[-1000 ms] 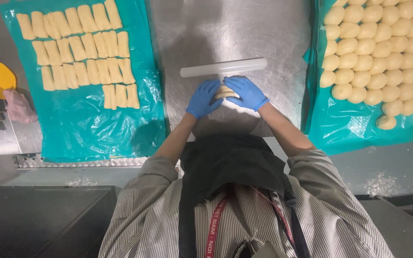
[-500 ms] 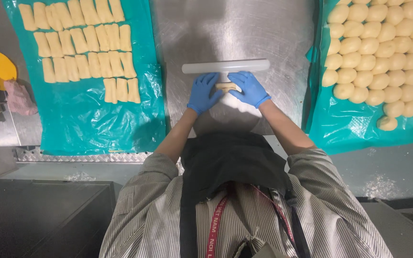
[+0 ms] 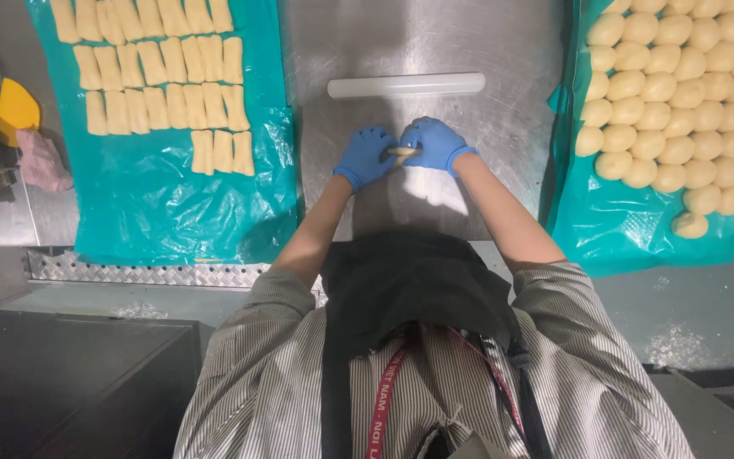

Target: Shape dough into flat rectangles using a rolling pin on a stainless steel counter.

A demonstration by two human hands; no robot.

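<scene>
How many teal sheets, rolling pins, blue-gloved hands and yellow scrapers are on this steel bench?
Teal plastic sheets: 2, left sheet and right sheet
White rolling pin: 1
Blue-gloved hands: 2, left hand and right hand, both pinching one dough piece
Yellow scraper: 1
Total: 6

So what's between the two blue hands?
A small piece of dough sits between the left hand and the right hand, pinched by both, on the metal table. The head view shows it.
</scene>
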